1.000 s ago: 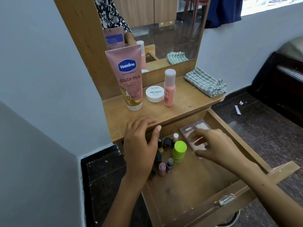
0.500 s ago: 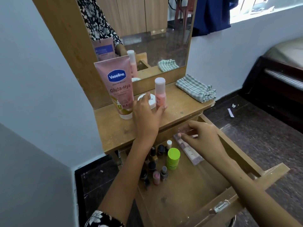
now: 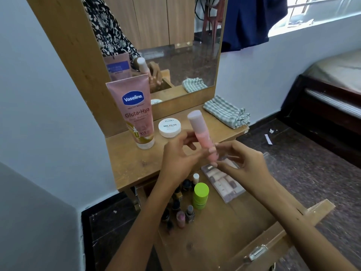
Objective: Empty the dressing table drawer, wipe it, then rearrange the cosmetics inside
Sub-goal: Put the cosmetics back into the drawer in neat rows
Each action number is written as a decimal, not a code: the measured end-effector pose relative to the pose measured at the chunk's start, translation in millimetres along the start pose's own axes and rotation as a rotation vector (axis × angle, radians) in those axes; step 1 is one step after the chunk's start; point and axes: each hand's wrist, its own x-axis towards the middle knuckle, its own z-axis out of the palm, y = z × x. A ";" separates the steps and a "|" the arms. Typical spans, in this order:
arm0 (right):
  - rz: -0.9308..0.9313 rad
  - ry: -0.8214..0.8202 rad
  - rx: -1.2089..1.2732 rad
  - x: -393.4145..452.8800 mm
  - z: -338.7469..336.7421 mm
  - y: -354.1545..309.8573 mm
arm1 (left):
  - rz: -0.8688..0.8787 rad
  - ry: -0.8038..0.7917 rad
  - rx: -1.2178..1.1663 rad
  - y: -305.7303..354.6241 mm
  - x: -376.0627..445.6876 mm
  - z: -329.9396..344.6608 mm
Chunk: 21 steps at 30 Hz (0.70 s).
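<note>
Left hand (image 3: 179, 157) raised, fingers curled in a grip; right hand (image 3: 244, 163) pinching.

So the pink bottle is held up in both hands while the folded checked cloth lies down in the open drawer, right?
Not quite. The head view shows the checked cloth lying on the tabletop by the mirror, not in the drawer. The pink bottle is indeed held by the left hand and right hand.

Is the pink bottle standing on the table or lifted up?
Lifted up. Both hands, left hand and right hand, hold the pink bottle tilted in the air above the table.
</note>
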 end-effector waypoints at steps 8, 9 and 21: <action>-0.006 0.031 0.136 -21.8 -6.1 -1.8 | -0.107 -0.154 -0.176 -0.9 -24.4 10.1; 0.005 0.047 0.081 -24.2 -7.8 -0.7 | -0.098 -0.161 -0.120 -1.1 -27.6 10.8; 0.294 -0.254 -0.686 -46.9 9.8 14.9 | 0.401 -0.092 0.936 -35.1 -93.5 2.9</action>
